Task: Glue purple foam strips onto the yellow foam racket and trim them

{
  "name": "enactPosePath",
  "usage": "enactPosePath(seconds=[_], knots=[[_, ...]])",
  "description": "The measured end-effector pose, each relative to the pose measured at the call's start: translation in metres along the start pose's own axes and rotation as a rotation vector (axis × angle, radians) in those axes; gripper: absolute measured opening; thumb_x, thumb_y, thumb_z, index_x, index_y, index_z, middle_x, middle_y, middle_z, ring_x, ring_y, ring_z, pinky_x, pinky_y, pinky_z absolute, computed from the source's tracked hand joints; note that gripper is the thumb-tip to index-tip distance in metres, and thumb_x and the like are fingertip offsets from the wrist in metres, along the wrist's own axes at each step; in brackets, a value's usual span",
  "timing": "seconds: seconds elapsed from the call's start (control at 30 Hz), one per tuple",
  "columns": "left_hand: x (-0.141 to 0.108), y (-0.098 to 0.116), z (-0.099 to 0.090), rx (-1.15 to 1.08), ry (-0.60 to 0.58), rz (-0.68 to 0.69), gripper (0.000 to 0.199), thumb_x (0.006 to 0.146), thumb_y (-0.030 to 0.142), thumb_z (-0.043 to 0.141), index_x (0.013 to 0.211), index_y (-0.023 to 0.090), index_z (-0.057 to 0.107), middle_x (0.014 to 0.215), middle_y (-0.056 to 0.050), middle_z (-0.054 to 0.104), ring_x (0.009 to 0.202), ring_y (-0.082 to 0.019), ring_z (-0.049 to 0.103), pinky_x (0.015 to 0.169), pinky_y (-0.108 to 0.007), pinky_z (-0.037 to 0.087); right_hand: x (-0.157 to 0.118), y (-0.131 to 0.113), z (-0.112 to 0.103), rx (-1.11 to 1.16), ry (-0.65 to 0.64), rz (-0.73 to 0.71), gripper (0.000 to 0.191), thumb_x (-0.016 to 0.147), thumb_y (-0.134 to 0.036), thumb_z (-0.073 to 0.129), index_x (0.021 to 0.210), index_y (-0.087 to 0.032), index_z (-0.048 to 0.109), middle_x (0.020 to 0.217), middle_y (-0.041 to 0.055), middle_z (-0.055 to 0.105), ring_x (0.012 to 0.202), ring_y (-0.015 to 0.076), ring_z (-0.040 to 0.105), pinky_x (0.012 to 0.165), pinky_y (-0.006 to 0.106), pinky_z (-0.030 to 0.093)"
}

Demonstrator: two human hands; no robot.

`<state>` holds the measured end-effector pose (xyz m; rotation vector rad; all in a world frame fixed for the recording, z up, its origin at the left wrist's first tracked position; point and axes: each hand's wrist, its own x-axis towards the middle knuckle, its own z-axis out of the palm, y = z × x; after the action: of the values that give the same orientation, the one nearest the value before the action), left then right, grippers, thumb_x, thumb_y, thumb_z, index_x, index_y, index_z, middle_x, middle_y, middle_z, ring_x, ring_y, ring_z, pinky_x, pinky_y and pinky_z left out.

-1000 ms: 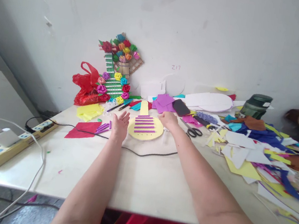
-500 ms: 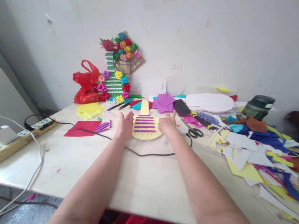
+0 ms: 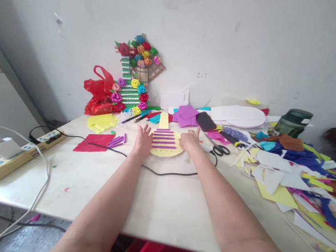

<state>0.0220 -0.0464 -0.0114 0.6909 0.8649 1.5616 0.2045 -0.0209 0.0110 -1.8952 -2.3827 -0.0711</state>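
Observation:
A yellow guitar-shaped piece (image 3: 167, 152) lies flat on the table, its neck pointing to the wall, with several purple strips (image 3: 163, 141) laid across it. At its left edge rests my left hand (image 3: 143, 140), fingers apart, holding nothing. My right hand (image 3: 189, 140) is at the right edge, its fingers curled together; whatever they hold, if anything, is too small to make out. Loose purple rolls (image 3: 117, 141) lie left of my left hand, beside red paper (image 3: 91, 143).
Scissors (image 3: 220, 150), a phone (image 3: 205, 122) and purple paper (image 3: 186, 116) lie behind and right. Paper scraps (image 3: 277, 176) cover the right side. A black cable (image 3: 161, 173) crosses before the yellow piece. A power strip (image 3: 18, 158) stands left; a flower craft (image 3: 130, 93) leans on the wall.
The whole view has shifted slightly. My left hand's fingers are a little more spread and lie closer over the yellow piece's left edge; my right hand has hardly moved.

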Motion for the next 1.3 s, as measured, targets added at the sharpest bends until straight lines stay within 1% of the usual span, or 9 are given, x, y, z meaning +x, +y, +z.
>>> enactPosePath(seconds=[0.23,0.33,0.43,0.67,0.8,0.9,1.0,1.1,1.3], knots=[[0.006,-0.003,-0.005,0.293,0.065,0.123,0.061,0.089,0.055,0.017,0.136,0.022,0.037,0.145,-0.007,0.032,0.133,-0.021,0.028,0.110,-0.035,0.019,0.002,0.001,0.002,-0.015,0.011,-0.003,0.027,0.079,-0.017,0.044,0.089,-0.014,0.069,0.092,0.0128,0.068,0.121,0.0288,0.037,0.103,0.054,-0.010],[0.012,-0.007,-0.013,0.475,0.193,0.233,0.051,0.088,0.050,0.034,0.128,0.020,0.048,0.140,-0.008,0.041,0.131,-0.021,0.032,0.109,-0.034,0.022,0.002,0.001,0.002,-0.006,0.040,-0.017,0.027,0.079,-0.018,0.044,0.088,-0.014,0.069,0.093,0.0130,0.068,0.120,0.0279,0.038,0.103,0.054,-0.012],[0.018,-0.010,-0.021,0.571,0.337,0.250,0.043,0.082,0.034,0.053,0.121,0.015,0.052,0.132,-0.014,0.049,0.123,-0.024,0.044,0.105,-0.035,0.031,0.002,0.000,0.003,0.001,0.047,-0.023,0.028,0.080,-0.020,0.043,0.089,-0.015,0.069,0.093,0.0124,0.068,0.118,0.0277,0.040,0.104,0.054,-0.011],[0.021,-0.005,-0.024,0.362,0.448,0.194,0.046,0.069,0.007,0.061,0.114,0.010,0.053,0.125,-0.019,0.052,0.109,-0.024,0.056,0.091,-0.034,0.046,0.002,0.000,0.005,0.028,0.071,0.023,0.033,0.084,-0.026,0.040,0.097,-0.013,0.067,0.099,0.0148,0.067,0.112,0.0301,0.046,0.103,0.056,-0.001],[0.020,-0.001,-0.023,0.216,0.431,0.158,0.042,0.063,0.001,0.063,0.103,0.012,0.058,0.118,-0.017,0.057,0.107,-0.025,0.058,0.092,-0.036,0.046,0.003,0.000,0.004,0.058,0.066,0.042,0.032,0.083,-0.028,0.042,0.097,-0.013,0.067,0.099,0.0157,0.066,0.111,0.0312,0.047,0.103,0.056,0.003],[0.020,0.000,-0.021,0.134,0.379,0.197,0.036,0.060,-0.003,0.061,0.092,0.014,0.061,0.112,-0.013,0.060,0.108,-0.023,0.057,0.095,-0.036,0.044,0.002,-0.001,0.003,0.078,0.062,0.042,0.031,0.082,-0.028,0.044,0.094,-0.013,0.068,0.099,0.0157,0.066,0.111,0.0312,0.046,0.103,0.056,0.002],[0.019,0.000,-0.020,0.122,0.404,0.238,0.035,0.059,-0.004,0.062,0.088,0.016,0.062,0.114,-0.011,0.059,0.113,-0.023,0.053,0.097,-0.038,0.042,0.003,-0.003,0.002,0.100,0.065,0.044,0.028,0.082,-0.028,0.045,0.091,-0.015,0.068,0.099,0.0131,0.067,0.111,0.0295,0.048,0.104,0.055,0.000],[0.017,0.002,-0.021,0.121,0.462,0.202,0.040,0.060,-0.003,0.063,0.095,0.016,0.061,0.121,-0.013,0.054,0.114,-0.025,0.052,0.094,-0.039,0.044,0.005,-0.005,0.001,0.134,0.065,0.067,0.027,0.082,-0.030,0.045,0.089,-0.017,0.067,0.097,0.0102,0.067,0.108,0.0275,0.051,0.104,0.054,0.005],[0.014,0.006,-0.021,0.066,0.486,-0.001,0.055,0.064,0.000,0.064,0.116,0.013,0.051,0.108,-0.017,0.060,0.097,-0.030,0.062,0.081,-0.044,0.052,0.006,-0.005,-0.006,0.245,0.130,0.115,0.027,0.082,-0.031,0.042,0.084,-0.019,0.066,0.094,0.0073,0.068,0.097,0.0238,0.057,0.103,0.050,0.016]])
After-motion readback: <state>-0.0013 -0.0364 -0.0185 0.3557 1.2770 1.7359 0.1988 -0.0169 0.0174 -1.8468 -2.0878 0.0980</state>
